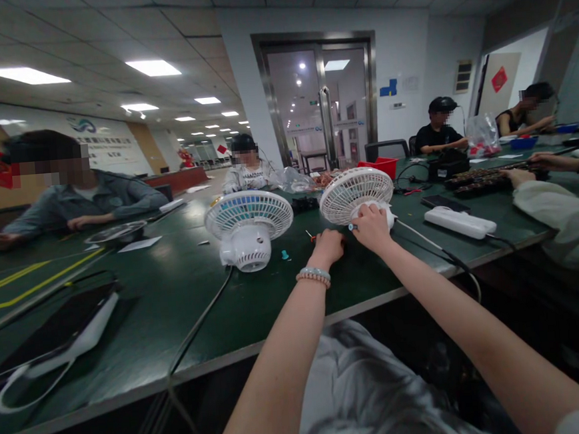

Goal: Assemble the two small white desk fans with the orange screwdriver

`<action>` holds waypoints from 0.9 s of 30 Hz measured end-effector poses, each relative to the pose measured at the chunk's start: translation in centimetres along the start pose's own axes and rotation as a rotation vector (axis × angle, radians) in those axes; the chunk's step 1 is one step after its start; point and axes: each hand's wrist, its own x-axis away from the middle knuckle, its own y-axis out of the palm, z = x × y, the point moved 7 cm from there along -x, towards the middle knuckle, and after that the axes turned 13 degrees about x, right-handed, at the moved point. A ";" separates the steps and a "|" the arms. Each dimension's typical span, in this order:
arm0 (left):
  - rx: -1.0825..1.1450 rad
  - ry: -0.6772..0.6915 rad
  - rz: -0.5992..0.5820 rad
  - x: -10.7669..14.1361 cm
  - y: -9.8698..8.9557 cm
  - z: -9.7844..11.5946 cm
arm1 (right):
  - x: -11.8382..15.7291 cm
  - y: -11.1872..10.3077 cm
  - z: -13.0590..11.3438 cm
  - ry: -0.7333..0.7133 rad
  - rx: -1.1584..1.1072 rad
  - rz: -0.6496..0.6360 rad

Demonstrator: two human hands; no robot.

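My right hand is closed at the motor housing of a white caged fan, with a small blue-tipped piece between its fingers. Just left of it, my left hand rests near the tabletop, fingers curled; a thin screwdriver with an orange part shows beside it, and whether the hand grips it is unclear. A second white fan stands on the green table to the left, its housing towards me. Between that fan and my left hand lies a small turquoise piece.
A white power strip and a dark phone lie on the right. At far left is a black-and-white device with a strap. Cables cross the table edge. Several people sit around the table; a red bin stands behind the right fan.
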 end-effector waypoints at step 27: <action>0.310 0.130 0.404 0.3 -2.6 2.1 | 0.2 -0.1 0.1 -0.018 0.003 0.004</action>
